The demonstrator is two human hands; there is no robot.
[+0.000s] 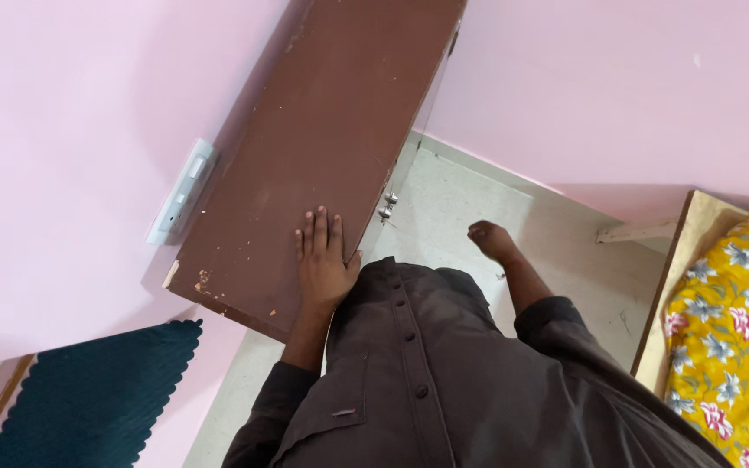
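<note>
Two hands show below me, past the dark buttoned shirt [426, 364] that fills the near part of my view. My left hand [322, 260] lies flat against the brown wooden door [322, 130], palm down, fingers [321, 227] straight and held close together, near the door's free edge and toward its lower end. The sleeve ends at the forearm just behind it. My right hand [489, 238] hangs apart from the door, over the pale tiled floor [461, 199], curled loosely into a fist and holding nothing that I can see. Just beyond the left hand's fingertips, on the door's edge, sits a small metal latch [386, 208], between the two hands and touching neither. To the left of the left hand, a white switch plate [182, 192] sits on the pink wall [62, 130] beside the door. Nearer, below that hand, a dark teal cloth with a scalloped edge [97, 394] shows. Right of the right hand, well apart, a yellow flowered cover [730, 329] lies on a wooden bed frame [682, 260].
</note>
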